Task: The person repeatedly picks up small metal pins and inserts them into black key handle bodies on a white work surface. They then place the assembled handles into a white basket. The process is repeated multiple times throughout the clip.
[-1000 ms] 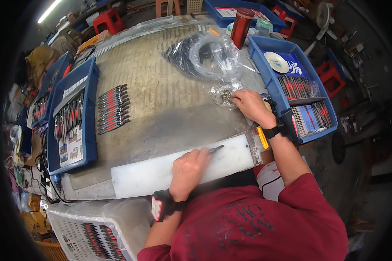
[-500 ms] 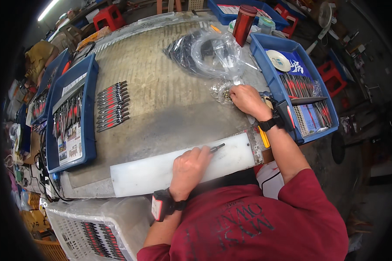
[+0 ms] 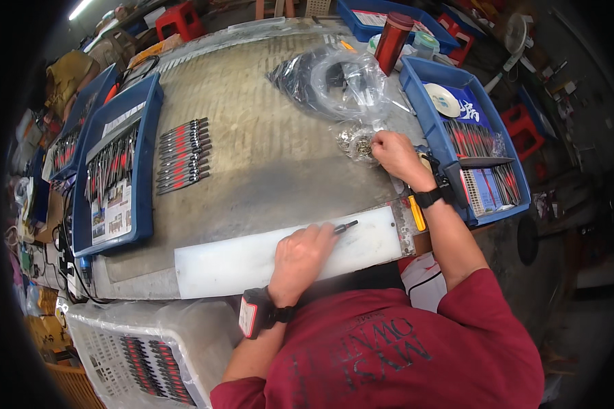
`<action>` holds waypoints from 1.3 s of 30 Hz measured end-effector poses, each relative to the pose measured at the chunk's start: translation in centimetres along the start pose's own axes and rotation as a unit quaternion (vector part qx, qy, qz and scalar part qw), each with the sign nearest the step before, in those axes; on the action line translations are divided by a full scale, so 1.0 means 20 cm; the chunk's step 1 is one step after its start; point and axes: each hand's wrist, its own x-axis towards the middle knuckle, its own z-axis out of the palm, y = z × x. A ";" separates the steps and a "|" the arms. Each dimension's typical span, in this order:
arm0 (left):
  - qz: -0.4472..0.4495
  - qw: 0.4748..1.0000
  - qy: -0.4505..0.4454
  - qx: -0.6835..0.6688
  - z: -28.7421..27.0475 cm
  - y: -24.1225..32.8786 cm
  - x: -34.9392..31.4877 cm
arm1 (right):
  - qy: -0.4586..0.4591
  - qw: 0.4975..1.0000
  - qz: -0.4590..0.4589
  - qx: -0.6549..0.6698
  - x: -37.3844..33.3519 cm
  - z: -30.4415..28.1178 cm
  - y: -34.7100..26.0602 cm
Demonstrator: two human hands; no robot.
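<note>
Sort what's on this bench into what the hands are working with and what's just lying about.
In hand:
left hand on dark tool, over white board
right hand at small clear bag of metal parts

Lying about:
red cylinder
row of red-black tools
white basket

a flat white plastic board (image 3: 239,262) lies on a grey-brown ribbed table top (image 3: 266,136). blue plastic trays (image 3: 140,170) hold red-and-black handled tools (image 3: 109,163); a matching red-and-black row (image 3: 182,155) sits beside. a dark red metal cylinder flask (image 3: 393,42) stands by clear shiny plastic bags (image 3: 334,82). the short-sleeved shirt (image 3: 402,354) is maroon with faded grey print.
</note>
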 end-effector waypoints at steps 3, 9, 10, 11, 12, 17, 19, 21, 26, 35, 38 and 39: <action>0.003 1.000 0.006 -0.005 0.01 0.00 0.00 | -0.017 0.976 0.080 0.203 -0.09 -0.05 -0.08; -0.002 1.000 0.015 -0.020 0.01 -0.01 0.00 | -0.165 0.917 -0.042 0.360 -0.34 -0.04 -0.27; -0.002 1.000 0.017 -0.025 0.01 -0.01 0.00 | -0.171 0.910 -0.050 0.373 -0.37 -0.02 -0.29; -0.001 0.999 0.019 -0.029 0.01 -0.01 0.00 | -0.174 0.913 -0.049 0.367 -0.39 -0.01 -0.31; -0.004 0.999 0.023 -0.038 0.01 -0.01 0.00 | -0.173 0.914 -0.056 0.363 -0.40 0.00 -0.32; 0.000 0.999 0.026 -0.034 0.01 -0.01 0.00 | -0.159 0.919 -0.075 0.352 -0.45 0.04 -0.32; -0.001 0.999 0.025 -0.033 0.01 -0.02 0.00 | -0.152 0.924 -0.073 0.345 -0.46 0.05 -0.33; -0.001 0.999 0.028 -0.033 0.02 -0.02 0.00 | -0.141 0.927 -0.076 0.340 -0.47 0.05 -0.33; -0.002 0.999 0.031 -0.029 0.01 -0.02 0.00 | -0.128 0.933 -0.070 0.330 -0.48 0.05 -0.32; 0.010 1.000 0.025 -0.015 0.02 -0.02 0.00 | -0.076 0.953 -0.198 0.216 -0.47 0.03 -0.33; 0.018 1.000 0.021 -0.004 0.02 -0.02 -0.01 | -0.048 0.956 -0.239 0.164 -0.48 0.04 -0.34; 0.021 1.000 0.019 -0.001 0.02 -0.02 -0.01 | -0.050 0.955 -0.243 0.162 -0.48 0.04 -0.34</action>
